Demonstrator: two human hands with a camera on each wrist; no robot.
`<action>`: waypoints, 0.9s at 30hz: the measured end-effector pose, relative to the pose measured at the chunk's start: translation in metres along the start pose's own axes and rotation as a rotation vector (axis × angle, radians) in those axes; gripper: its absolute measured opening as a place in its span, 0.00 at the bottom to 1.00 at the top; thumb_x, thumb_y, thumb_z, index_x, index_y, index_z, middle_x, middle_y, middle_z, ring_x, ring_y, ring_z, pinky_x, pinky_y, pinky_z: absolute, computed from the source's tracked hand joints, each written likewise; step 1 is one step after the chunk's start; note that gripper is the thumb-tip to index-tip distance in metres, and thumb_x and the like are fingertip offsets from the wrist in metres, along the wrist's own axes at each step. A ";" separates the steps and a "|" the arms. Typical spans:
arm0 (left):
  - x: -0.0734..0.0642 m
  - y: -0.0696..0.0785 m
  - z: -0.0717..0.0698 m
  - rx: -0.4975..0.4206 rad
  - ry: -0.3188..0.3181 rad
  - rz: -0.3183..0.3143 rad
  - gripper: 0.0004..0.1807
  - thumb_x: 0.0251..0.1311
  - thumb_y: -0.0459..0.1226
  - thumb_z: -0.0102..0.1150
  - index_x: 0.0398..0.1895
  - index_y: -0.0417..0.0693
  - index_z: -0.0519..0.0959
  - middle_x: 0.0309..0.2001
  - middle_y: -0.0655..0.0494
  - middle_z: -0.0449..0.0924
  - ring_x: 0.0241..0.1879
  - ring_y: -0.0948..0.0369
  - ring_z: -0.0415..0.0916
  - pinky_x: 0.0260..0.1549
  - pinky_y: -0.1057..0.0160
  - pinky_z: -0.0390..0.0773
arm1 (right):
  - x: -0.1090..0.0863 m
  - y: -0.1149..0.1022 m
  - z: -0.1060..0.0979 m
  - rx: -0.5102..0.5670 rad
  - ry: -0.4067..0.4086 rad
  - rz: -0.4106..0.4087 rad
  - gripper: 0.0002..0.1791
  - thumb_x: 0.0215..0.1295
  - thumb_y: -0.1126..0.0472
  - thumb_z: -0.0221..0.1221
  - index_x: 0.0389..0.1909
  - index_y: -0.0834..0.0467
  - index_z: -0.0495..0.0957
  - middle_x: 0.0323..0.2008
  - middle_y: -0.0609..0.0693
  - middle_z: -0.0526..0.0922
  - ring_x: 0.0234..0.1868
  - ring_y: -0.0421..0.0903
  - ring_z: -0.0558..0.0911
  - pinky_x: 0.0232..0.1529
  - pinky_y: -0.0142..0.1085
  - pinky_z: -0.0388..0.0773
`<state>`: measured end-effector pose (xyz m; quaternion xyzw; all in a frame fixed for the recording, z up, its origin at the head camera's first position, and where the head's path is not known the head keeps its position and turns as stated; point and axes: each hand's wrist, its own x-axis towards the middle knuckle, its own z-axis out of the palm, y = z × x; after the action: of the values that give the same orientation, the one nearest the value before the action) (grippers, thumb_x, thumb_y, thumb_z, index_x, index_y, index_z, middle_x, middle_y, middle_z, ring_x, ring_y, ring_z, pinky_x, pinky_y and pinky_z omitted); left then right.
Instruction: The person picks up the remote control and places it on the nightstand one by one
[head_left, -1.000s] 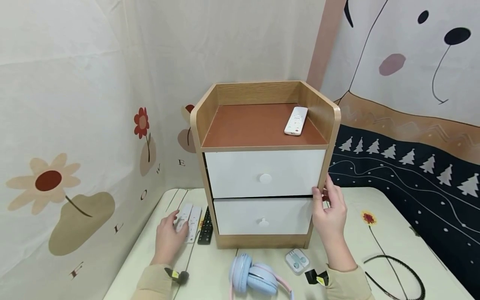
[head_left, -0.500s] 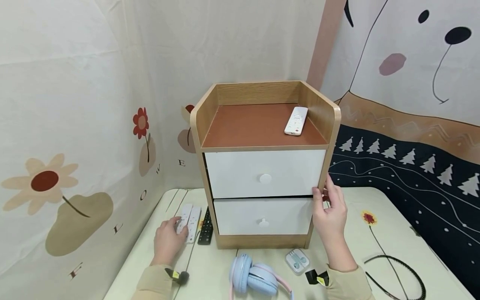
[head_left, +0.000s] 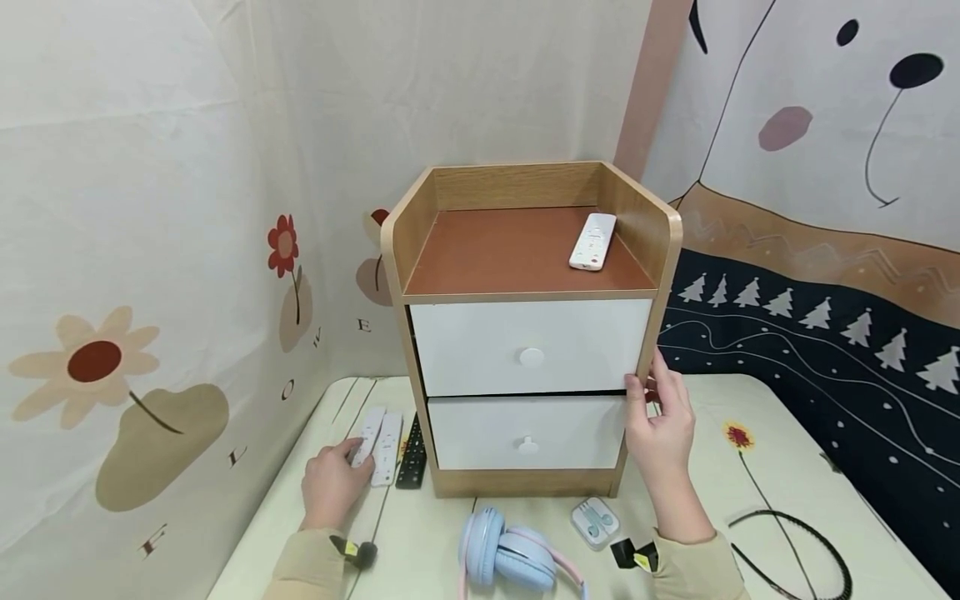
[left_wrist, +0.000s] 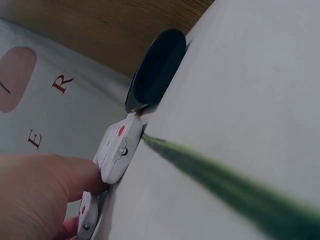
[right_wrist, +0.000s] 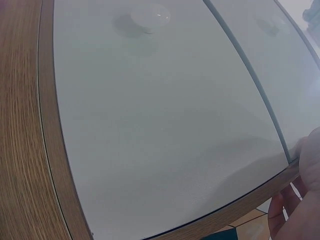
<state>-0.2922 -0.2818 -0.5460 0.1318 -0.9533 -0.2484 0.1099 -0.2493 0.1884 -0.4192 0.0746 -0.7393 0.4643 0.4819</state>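
My left hand (head_left: 332, 485) pinches the leftmost white remote control (head_left: 367, 433), which lies slanted on the bed-like surface left of the cabinet. In the left wrist view, the thumb (left_wrist: 80, 175) sits between this remote and a second white remote control (left_wrist: 117, 150) beside it. A black remote control (head_left: 412, 457) lies to their right, by the cabinet's base. My right hand (head_left: 663, 425) grips the right front edge of the wooden cabinet (head_left: 525, 483), thumb in front and fingers around the side. Both white drawers (head_left: 480, 346) are closed.
Another white remote control (head_left: 592, 242) lies on the cabinet's brown top. In front are blue headphones (head_left: 517, 554) and boxed earphones (head_left: 596, 522). A black looped band (head_left: 828, 550) lies at the right. Printed cloth (head_left: 187, 208) hangs behind and to the left.
My left hand has shifted slightly left and toward me, its fingers drawing in on the leftmost white remote, whose near end has swung left. My right hand stays on the cabinet edge.
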 end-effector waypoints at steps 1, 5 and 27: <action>0.000 0.000 0.000 -0.005 -0.005 -0.003 0.31 0.67 0.46 0.67 0.72 0.45 0.82 0.64 0.30 0.83 0.60 0.31 0.79 0.58 0.32 0.76 | 0.000 0.001 0.000 -0.003 -0.002 0.005 0.34 0.74 0.72 0.66 0.80 0.56 0.74 0.50 0.67 0.82 0.48 0.18 0.76 0.49 0.12 0.72; 0.001 -0.001 -0.001 -0.026 -0.021 0.000 0.31 0.67 0.45 0.68 0.72 0.45 0.82 0.63 0.30 0.83 0.59 0.32 0.80 0.57 0.33 0.77 | 0.000 0.001 -0.001 -0.006 0.000 0.005 0.34 0.74 0.72 0.66 0.80 0.57 0.74 0.50 0.67 0.82 0.49 0.18 0.76 0.49 0.11 0.72; 0.001 0.020 -0.022 -0.337 0.171 -0.034 0.21 0.65 0.45 0.74 0.58 0.48 0.90 0.52 0.42 0.91 0.49 0.48 0.83 0.46 0.56 0.73 | 0.000 -0.001 0.000 0.007 0.001 0.008 0.34 0.74 0.73 0.66 0.79 0.58 0.74 0.50 0.66 0.83 0.48 0.19 0.76 0.49 0.12 0.72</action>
<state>-0.2910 -0.2748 -0.5175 0.1480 -0.8830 -0.3944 0.2070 -0.2492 0.1882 -0.4186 0.0732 -0.7378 0.4686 0.4803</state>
